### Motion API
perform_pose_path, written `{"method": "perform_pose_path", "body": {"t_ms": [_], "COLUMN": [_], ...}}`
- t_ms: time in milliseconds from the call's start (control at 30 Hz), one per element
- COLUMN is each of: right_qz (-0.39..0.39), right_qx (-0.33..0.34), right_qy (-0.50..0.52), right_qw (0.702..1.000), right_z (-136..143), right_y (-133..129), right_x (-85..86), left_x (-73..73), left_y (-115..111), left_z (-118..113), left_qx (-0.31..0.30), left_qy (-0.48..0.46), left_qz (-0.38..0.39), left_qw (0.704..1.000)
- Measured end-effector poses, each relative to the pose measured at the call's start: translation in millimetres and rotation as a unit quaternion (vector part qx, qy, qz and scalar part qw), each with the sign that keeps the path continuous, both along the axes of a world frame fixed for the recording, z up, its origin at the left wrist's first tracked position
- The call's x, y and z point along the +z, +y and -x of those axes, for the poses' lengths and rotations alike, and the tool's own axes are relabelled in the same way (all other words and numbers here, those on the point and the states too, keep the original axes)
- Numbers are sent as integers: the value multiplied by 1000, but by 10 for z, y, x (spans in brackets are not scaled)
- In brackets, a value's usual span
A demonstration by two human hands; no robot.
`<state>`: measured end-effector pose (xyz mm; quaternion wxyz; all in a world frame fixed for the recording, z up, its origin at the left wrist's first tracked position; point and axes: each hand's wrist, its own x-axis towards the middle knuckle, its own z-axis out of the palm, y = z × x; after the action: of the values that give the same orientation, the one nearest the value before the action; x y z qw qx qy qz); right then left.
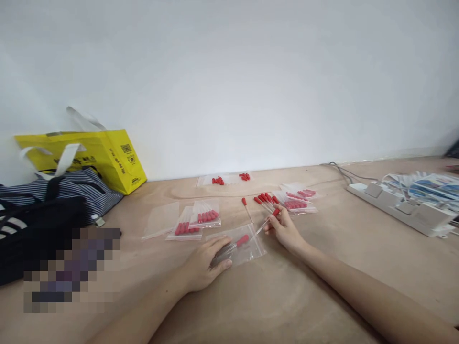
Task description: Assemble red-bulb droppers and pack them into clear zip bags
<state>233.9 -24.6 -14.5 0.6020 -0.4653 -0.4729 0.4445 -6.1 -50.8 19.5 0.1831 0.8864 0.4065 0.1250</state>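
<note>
My right hand [285, 230] pinches a glass dropper [264, 223] near its red rubber bulb. The dropper's thin tip slants down to the mouth of a clear zip bag [253, 248]. Around the closed end of that bag, my left hand [208, 263] has its thumb and fingers, holding it against the table. Inside the bag lies another red-bulbed dropper [242, 240], partly covered by my left fingers. Just beyond my right hand, several loose droppers [264, 197] lie side by side. A single loose dropper [245, 202] rests apart, to their left.
Filled dropper bags [204, 216] lie left and more bags [297, 204] right. An unfilled clear bag [161, 220] is farther left. Loose red bulbs [218, 181] sit near the wall. A white power strip [398, 208] stands right; a yellow bag [120, 160] and striped bag [91, 191] left.
</note>
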Motion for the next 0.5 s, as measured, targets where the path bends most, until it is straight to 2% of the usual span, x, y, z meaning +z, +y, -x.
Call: {"method": "perform_pose_path", "body": {"t_ms": [133,267,433,500], "right_qz": [27,40,30,34], "right_qx": [73,154,185,226], "right_qy": [24,-70,-96,-88], "right_qw": [997,985,978,969], "right_z": [55,40,56,73], "right_y": [-68,-102,-124,-134], "right_x": [-25,-50,-24,-9], "left_x": [8,9,-11,-23], "left_y": [-6,-10,1,8], "left_z": [-1,-6,-10,-11], "left_qx": [-3,-3,-8,-11], "left_qy": [6,9,-6,-11], "left_qz": [10,11,-6,-8], "left_qw": [1000,1000,1000,1000]}}
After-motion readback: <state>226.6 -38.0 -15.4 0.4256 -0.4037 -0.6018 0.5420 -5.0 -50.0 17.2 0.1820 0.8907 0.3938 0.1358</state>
